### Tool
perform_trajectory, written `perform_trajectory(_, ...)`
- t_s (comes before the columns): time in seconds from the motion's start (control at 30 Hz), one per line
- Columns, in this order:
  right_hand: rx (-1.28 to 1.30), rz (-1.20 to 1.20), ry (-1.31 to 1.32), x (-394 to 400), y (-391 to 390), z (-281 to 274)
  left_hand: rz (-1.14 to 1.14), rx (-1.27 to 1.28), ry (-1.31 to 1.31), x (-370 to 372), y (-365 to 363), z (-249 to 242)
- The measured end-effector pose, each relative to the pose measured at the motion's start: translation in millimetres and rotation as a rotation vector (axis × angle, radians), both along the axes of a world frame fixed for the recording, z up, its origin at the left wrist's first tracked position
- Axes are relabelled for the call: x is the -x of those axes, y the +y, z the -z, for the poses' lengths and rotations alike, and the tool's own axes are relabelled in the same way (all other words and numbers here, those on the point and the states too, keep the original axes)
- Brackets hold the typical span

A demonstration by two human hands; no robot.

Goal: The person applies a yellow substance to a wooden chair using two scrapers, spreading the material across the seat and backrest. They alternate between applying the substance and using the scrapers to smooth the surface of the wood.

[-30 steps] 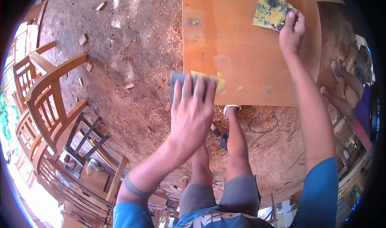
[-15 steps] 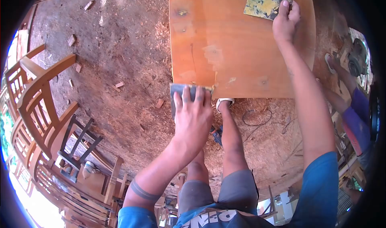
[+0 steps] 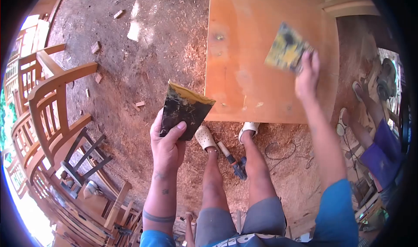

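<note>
My left hand [image 3: 167, 142] grips a dark flat scraper [image 3: 185, 114] with yellow putty along its upper edge, held over the floor left of the panel's near corner. The thumb lies across its dark face. My right hand [image 3: 307, 75] is closed on the edge of a square plate [image 3: 286, 49] smeared with yellow and black putty, slightly blurred, above the right part of the panel. The orange-brown wooden panel [image 3: 261, 86] shows several filler patches and a dark spot near its left edge.
Wooden chairs [image 3: 58, 90] stand at the left, with a dark frame [image 3: 87, 155] below them. A power tool [image 3: 237, 166] lies between my feet. Another person's legs [image 3: 365, 142] are at the right. Wood scraps and shavings litter the floor.
My left hand has left the panel's near edge, moved left and turned over, showing the scraper's face. My right hand has come nearer with the plate. The view has shifted.
</note>
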State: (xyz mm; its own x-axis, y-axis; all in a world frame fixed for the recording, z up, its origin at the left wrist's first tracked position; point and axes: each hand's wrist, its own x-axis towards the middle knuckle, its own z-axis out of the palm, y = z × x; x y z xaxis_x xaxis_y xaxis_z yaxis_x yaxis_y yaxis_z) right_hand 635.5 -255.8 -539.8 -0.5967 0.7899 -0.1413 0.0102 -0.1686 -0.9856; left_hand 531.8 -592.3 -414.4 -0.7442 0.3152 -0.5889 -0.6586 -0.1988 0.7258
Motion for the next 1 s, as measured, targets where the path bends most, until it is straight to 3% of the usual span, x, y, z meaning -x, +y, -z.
perform_trajectory(0.13,0.196,-0.051,-0.156,-33,-113,-65,-0.041,-0.033,0.063,-17,6,-7)
perform_trajectory(0.27,0.393,0.001,-0.037,-27,-165,-92,-0.004,-0.058,0.233,-39,0,-12)
perform_trajectory(0.37,0.378,-0.027,-0.031,-25,-179,-92,0.204,0.069,0.454,-46,-9,-10)
perform_trajectory(0.7,0.292,-0.115,-0.109,-22,-197,-96,0.409,0.163,0.764,-41,-19,-15)
perform_trajectory(0.8,0.373,-0.080,-0.042,-16,-204,-106,0.547,0.269,0.780,-45,-28,-6)
perform_trajectory(0.9,0.371,-0.082,-0.037,-13,-207,-122,0.865,0.503,0.865,-66,-42,3)
perform_trajectory(1.0,0.377,0.044,0.028,-18,-204,-132,0.700,0.522,0.906,-57,-47,9)
